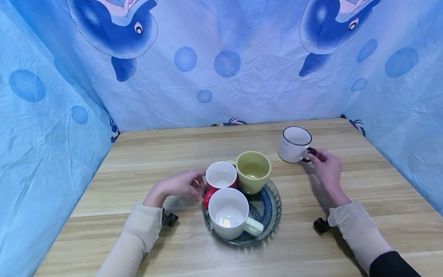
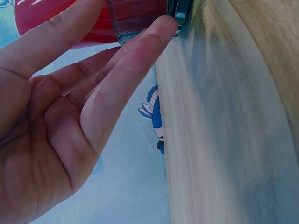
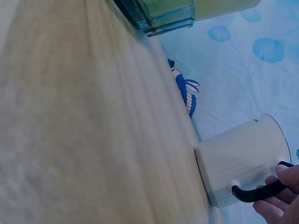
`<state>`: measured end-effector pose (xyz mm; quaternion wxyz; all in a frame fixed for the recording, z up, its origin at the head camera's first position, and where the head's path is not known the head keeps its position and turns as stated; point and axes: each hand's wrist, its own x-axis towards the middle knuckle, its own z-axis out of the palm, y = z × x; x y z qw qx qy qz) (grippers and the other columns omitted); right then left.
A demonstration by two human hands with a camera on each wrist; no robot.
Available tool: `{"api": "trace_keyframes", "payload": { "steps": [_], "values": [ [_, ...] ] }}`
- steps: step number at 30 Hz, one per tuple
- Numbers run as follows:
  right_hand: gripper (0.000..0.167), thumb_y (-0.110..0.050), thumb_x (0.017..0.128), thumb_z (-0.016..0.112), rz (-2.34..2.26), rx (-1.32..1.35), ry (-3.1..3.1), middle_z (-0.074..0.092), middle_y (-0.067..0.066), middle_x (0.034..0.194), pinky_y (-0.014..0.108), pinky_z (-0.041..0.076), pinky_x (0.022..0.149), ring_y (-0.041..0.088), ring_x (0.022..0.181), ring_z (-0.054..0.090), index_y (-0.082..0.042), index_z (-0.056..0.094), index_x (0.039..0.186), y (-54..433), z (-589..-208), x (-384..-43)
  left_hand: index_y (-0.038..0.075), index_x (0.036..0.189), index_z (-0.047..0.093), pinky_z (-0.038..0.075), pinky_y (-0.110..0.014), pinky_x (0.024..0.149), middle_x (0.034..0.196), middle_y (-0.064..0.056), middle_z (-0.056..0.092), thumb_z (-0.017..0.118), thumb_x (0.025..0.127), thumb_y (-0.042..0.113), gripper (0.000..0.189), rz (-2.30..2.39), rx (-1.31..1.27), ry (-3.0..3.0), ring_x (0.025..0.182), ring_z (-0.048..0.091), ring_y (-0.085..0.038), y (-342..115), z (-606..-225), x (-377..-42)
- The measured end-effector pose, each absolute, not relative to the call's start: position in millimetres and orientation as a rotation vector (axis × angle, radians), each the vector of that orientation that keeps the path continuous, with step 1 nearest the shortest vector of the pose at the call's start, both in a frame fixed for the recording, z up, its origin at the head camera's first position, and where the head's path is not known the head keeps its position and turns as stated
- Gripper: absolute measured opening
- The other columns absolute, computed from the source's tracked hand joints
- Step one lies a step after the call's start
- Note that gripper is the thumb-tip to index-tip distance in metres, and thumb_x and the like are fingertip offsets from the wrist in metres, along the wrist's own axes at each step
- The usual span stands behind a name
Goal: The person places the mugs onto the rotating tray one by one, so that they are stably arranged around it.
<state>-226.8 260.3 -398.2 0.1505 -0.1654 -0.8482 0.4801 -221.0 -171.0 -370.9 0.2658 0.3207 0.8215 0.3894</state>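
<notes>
My right hand [image 1: 327, 169] pinches the black handle of a white enamel-style mug [image 1: 292, 144], which stands upright right of a round glass plate [image 1: 275, 207]. The right wrist view shows the fingers [image 3: 275, 205] at that handle [image 3: 259, 192]. On the plate are a red mug with a white inside [image 1: 221, 175], a yellow-green mug [image 1: 252, 171] and a pale mug with a light green handle [image 1: 228, 213]. My left hand [image 1: 183, 184] is at the plate's left side, beside the red mug. Its fingers [image 2: 126, 70] reach the plate's ribbed rim in the left wrist view, not curled round anything.
The wooden table [image 1: 155, 150] lies under everything. Blue cloth walls [image 1: 207, 96] printed with whales and bubbles stand behind it and on both sides. A black wrist-camera mount [image 1: 169, 219] sits by the left wrist, another [image 1: 322, 226] by the right.
</notes>
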Motion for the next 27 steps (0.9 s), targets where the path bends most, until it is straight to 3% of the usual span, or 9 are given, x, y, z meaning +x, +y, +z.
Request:
{"api": "trace_keyframes", "payload": {
  "steps": [6, 16, 20, 23, 27],
  "values": [
    [0.040, -0.029, 0.098, 0.056, 1.446, -0.496, -2.460, 0.064, 0.016, 0.129, 0.003, 0.049, 0.073, -0.004, 0.090, 0.060, -0.007, 0.060, 0.131, 265, -393, -225, 0.000, 0.117, 0.053, 0.057, -0.024, 0.075, 0.091, -0.017, 0.066, 0.073, 0.074, -0.008, 0.048, 1.048, 0.874, 2.217, 0.082, 0.067, -0.014, -172, -371, -221],
    [0.041, -0.025, 0.099, 0.055, 1.500, -0.461, -2.472, 0.063, 0.017, 0.129, 0.006, 0.051, 0.077, -0.006, 0.094, 0.060, -0.004, 0.057, 0.134, 265, -389, -224, -0.002, 0.119, 0.052, 0.057, -0.022, 0.076, 0.090, -0.017, 0.066, 0.073, 0.074, -0.007, 0.050, 1.047, 0.901, 2.221, 0.083, 0.067, -0.014, -173, -372, -221],
    [0.042, -0.025, 0.098, 0.057, 1.506, -0.422, -2.468, 0.071, -0.005, 0.106, 0.006, 0.051, 0.074, -0.009, 0.089, 0.062, -0.003, 0.058, 0.133, 263, -385, -223, -0.002, 0.118, 0.052, 0.057, -0.023, 0.075, 0.090, -0.018, 0.066, 0.073, 0.074, -0.008, 0.049, 1.049, 0.900, 2.220, 0.082, 0.066, -0.014, -172, -372, -221],
    [0.043, -0.026, 0.097, 0.058, 1.514, -0.383, -2.446, 0.063, -0.027, 0.083, 0.005, 0.051, 0.071, -0.013, 0.082, 0.060, -0.001, 0.058, 0.132, 261, -381, -221, -0.001, 0.120, 0.051, 0.057, -0.024, 0.075, 0.091, -0.018, 0.066, 0.072, 0.074, -0.009, 0.050, 1.049, 0.891, 2.219, 0.082, 0.066, -0.014, -172, -371, -220],
    [0.042, -0.024, 0.097, 0.059, 1.530, -0.348, -2.418, 0.055, -0.038, 0.072, 0.003, 0.050, 0.068, -0.017, 0.076, 0.058, 0.000, 0.058, 0.131, 258, -374, -218, -0.002, 0.122, 0.050, 0.057, -0.024, 0.075, 0.090, -0.018, 0.066, 0.071, 0.074, -0.009, 0.053, 1.050, 0.888, 2.213, 0.081, 0.066, -0.013, -172, -370, -220]
  ]
}}
